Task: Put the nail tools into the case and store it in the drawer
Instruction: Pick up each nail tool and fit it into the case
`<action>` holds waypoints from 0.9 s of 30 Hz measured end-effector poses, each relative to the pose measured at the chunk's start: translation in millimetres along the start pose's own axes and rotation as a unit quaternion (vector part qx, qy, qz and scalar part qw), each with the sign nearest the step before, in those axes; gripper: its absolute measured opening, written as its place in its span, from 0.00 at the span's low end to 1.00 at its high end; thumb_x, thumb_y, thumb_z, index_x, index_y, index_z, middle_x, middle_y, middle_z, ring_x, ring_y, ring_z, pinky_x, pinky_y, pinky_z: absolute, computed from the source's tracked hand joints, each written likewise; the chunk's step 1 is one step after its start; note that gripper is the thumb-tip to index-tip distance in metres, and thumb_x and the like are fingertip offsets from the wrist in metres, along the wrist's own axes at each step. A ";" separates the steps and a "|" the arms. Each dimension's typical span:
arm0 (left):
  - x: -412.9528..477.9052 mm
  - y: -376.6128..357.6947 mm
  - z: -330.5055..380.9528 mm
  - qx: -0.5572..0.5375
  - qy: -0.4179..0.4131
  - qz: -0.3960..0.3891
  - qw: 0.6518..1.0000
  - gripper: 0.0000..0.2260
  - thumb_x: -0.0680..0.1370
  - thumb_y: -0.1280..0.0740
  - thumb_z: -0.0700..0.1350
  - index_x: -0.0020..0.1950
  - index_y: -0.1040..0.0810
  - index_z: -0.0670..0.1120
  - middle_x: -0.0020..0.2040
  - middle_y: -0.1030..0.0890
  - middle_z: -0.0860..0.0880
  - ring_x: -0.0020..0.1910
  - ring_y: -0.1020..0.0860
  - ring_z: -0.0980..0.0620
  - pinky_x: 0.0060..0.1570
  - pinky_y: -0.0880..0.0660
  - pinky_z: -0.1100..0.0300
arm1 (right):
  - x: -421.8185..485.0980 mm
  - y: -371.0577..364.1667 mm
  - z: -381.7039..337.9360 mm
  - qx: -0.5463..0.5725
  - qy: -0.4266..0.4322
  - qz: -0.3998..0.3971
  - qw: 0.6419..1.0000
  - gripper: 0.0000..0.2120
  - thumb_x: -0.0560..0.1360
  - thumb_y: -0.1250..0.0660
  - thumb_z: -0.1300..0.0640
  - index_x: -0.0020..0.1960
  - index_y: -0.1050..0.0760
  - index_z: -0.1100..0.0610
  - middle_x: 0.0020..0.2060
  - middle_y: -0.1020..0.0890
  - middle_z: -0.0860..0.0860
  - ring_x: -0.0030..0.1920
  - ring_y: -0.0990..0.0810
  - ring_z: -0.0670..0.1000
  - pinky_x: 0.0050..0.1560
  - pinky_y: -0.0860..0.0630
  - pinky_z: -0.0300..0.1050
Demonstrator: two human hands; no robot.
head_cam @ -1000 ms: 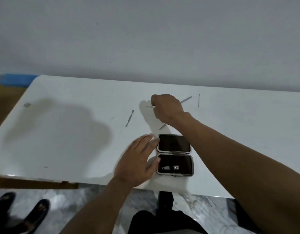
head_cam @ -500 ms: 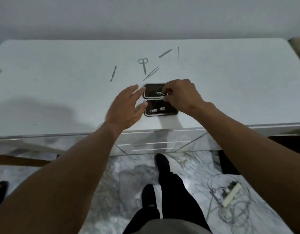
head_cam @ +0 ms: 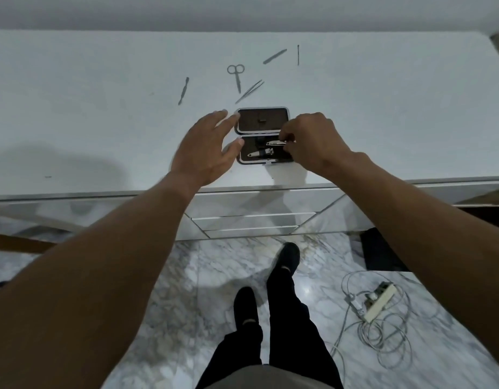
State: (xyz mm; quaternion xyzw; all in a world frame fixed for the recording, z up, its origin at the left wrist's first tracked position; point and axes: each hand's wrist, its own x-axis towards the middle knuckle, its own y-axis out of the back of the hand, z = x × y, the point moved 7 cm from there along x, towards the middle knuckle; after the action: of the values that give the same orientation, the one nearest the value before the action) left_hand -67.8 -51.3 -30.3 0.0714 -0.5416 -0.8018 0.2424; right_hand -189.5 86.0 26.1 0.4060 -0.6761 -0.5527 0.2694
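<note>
A small open case [head_cam: 244, 127] with a dark lining lies near the front edge of the white dresser top [head_cam: 102, 113]. My right hand [head_cam: 312, 141] pinches a small metal nail clipper [head_cam: 276, 143] over the case's near half, where another metal tool [head_cam: 261, 153] lies. My left hand [head_cam: 206, 153] rests with straight fingers against the case's left side. Behind the case lie small scissors [head_cam: 237, 75], tweezers [head_cam: 249, 91], a flat pusher [head_cam: 183, 90], a file [head_cam: 275, 56] and a thin pick [head_cam: 298, 54].
Drawer fronts [head_cam: 251, 217] sit shut below the dresser's front edge. My legs and dark shoes [head_cam: 287, 255] stand on the marble floor. A power strip with tangled cables [head_cam: 378, 301] lies on the floor to the right.
My right hand brought the small clipper from the far half of the case to the near half. My left hand stayed against the case's left side.
</note>
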 end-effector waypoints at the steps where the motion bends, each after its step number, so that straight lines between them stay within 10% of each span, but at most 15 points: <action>1: 0.1 0.1 -0.2 -0.002 0.001 0.000 1.000 0.25 0.81 0.42 0.57 0.77 0.37 0.51 0.76 0.33 0.47 0.75 0.38 0.48 0.74 0.39 0.52 | 0.8 0.1 0.2 0.001 -0.005 0.002 1.000 0.09 0.73 0.34 0.65 0.51 0.19 0.61 0.48 0.17 0.60 0.50 0.22 0.62 0.45 0.30 0.46; 27: 0.6 1.4 -1.1 -0.006 0.006 0.009 1.000 0.25 0.80 0.40 0.57 0.77 0.35 0.51 0.75 0.33 0.48 0.75 0.37 0.50 0.73 0.39 0.54 | 15.2 -2.5 -13.0 0.056 0.000 0.016 0.998 0.13 0.71 0.35 0.66 0.53 0.18 0.58 0.51 0.16 0.57 0.53 0.21 0.60 0.50 0.27 0.45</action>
State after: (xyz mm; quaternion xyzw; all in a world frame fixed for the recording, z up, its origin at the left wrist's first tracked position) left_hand -67.5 -52.9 -29.4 0.0698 -0.5361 -0.8022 0.2533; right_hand -186.2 66.1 25.5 0.4100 -0.7121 -0.5097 0.2550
